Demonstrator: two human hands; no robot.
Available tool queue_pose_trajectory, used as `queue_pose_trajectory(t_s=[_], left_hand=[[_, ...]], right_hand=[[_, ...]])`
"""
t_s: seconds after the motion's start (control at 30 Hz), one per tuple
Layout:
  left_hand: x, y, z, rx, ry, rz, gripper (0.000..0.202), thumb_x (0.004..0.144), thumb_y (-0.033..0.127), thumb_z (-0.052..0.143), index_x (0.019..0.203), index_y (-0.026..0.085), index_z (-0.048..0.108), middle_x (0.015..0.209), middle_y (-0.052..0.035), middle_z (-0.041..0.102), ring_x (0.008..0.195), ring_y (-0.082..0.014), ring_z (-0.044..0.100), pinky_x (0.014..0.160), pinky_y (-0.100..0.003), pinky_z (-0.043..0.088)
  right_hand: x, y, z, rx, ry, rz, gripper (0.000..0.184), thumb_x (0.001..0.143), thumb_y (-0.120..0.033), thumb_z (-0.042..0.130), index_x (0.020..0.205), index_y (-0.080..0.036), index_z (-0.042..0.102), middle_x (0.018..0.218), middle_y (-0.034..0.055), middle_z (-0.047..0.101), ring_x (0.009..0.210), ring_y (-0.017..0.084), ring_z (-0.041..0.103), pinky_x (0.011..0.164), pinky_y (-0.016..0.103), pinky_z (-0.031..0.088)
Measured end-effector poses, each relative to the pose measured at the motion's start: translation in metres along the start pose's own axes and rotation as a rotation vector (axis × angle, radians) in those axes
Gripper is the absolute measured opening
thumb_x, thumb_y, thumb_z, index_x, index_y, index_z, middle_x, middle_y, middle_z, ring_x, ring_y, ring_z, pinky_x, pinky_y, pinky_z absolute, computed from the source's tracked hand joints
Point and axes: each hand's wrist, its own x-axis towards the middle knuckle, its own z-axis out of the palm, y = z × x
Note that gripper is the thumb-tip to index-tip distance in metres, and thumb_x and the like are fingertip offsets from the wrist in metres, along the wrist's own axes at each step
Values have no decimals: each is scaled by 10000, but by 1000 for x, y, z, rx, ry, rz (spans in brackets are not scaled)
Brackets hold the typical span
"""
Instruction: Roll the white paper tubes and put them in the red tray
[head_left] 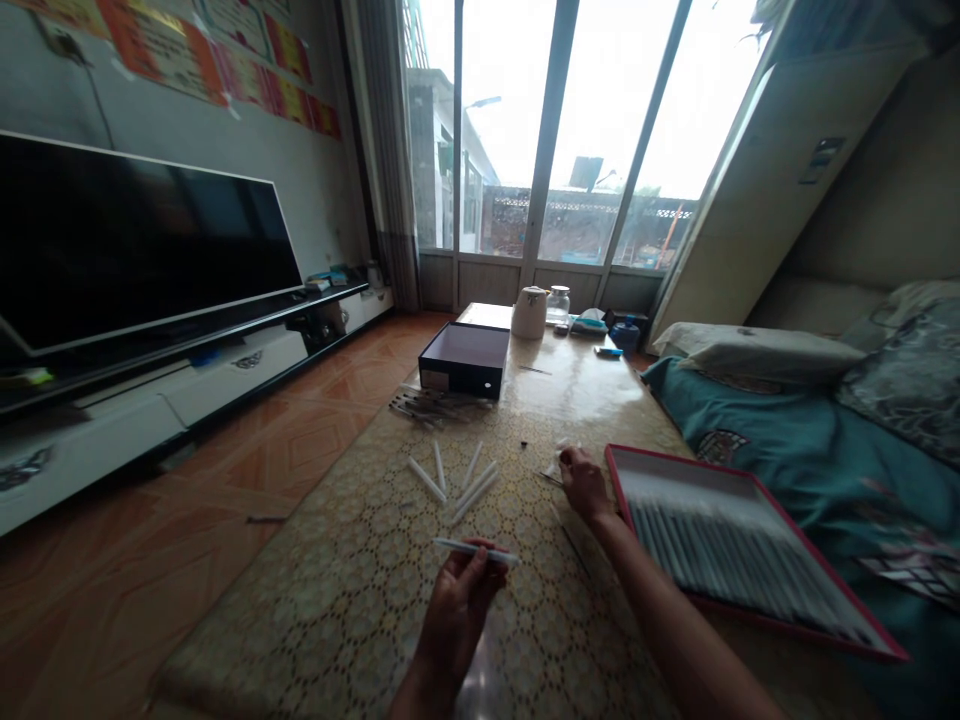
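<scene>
Tube (pixel 474 548), white and slim: my left hand (pixel 454 622) is gripping it at 6 o'clock, fingers curling round. My right hand (pixel 586 486), arm reaching toward 1 o'clock, is pinching a white scrap (pixel 562 465), fingertips together, beside a red-rimmed tray (pixel 675 461) and near loose tubes (pixel 426 480).

"Entry beside the right hand (pixel 586 484)?"

"White scrap (pixel 559 464), too small to identify. Beyond it, a dark speck (pixel 523 444), likewise."

"And the arms?"

"Left forearm (pixel 420 695) and right forearm (pixel 675 630), both cut off by the bottom edge."
</scene>
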Motion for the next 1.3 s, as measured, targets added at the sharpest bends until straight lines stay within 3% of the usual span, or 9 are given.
queue_pose_trajectory(t_s=[0.13, 0.27, 0.4, 0.63, 0.8, 1.3], left_hand=[[-2, 1, 2, 17, -87, 10, 158, 658, 184, 729, 783, 143, 641, 766, -69, 706, 731, -163, 655, 694, -259, 494], [-7, 3, 7, 79, -159, 34, 114, 656, 160, 720, 752, 124, 671, 788, -81, 708, 727, -161, 647, 712, -260, 480], [-11, 3, 10, 128, -201, 48, 109, 640, 156, 727, 732, 118, 682, 776, -92, 710, 703, -170, 648, 683, -261, 474], [-10, 1, 9, 152, -203, 68, 136, 650, 205, 735, 745, 123, 682, 768, -85, 708, 713, -172, 652, 697, -272, 482], [-8, 0, 8, 153, -164, 63, 162, 634, 206, 754, 753, 130, 676, 772, -74, 709, 719, -171, 660, 716, -277, 487], [-7, -2, 7, 277, -254, 63, 162, 675, 214, 725, 798, 124, 667, 755, -75, 710, 711, -161, 650, 717, -272, 478]], right_hand=[[-63, -11, -19, 175, 44, 14, 190, 827, -279, 441, 864, -150, 576, 783, 57, 635, 718, 168, 606, 651, 261, 459], [-129, -28, -27, 823, 39, 162, 238, 776, -363, 560, 897, -159, 584, 717, 21, 615, 616, 152, 586, 561, 255, 466], [-161, -42, -24, 1002, 32, 205, 218, 741, -358, 621, 837, -164, 594, 681, -4, 586, 568, 124, 553, 529, 235, 450], [-167, -45, -11, 1010, 52, 183, 170, 723, -314, 627, 811, -172, 593, 695, -4, 593, 602, 133, 553, 561, 239, 456], [-169, -47, -13, 979, 11, 120, 122, 740, -278, 610, 803, -174, 602, 695, -7, 590, 644, 138, 557, 608, 241, 454], [-165, -46, -11, 1004, -35, 114, 161, 755, -312, 596, 832, -171, 600, 680, -6, 589, 599, 128, 542, 565, 233, 449]])
